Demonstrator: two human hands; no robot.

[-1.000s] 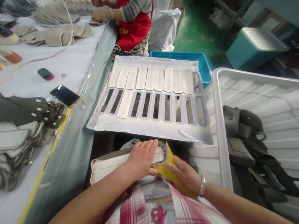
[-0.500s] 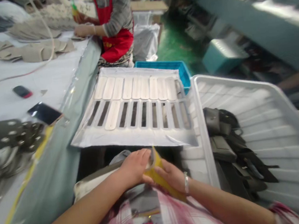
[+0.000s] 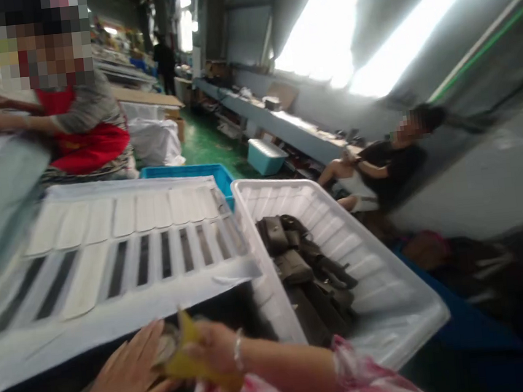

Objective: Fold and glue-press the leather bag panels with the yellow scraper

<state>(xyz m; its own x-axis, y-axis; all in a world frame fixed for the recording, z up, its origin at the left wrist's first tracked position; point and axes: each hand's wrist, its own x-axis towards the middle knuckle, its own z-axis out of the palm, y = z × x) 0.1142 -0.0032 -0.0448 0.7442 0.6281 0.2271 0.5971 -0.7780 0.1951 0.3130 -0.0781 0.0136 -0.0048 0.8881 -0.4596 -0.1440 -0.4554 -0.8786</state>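
Seeing a broad, white, slotted rack (image 3: 116, 315), then a white ribbed plastic tub (image 3: 339, 238) just beside it. Wearer's left hand (image 3: 125, 369): fingers straight, near together, grip hidden. Right hand (image 3: 215, 345): fingers clamped on a curved yellow sheet (image 3: 189, 358), between both hands, nearer than the rack.

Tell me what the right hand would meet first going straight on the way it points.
Beyond the yellow piece in the right hand, probably the pale item by the left hand; blur leaves depth unclear.
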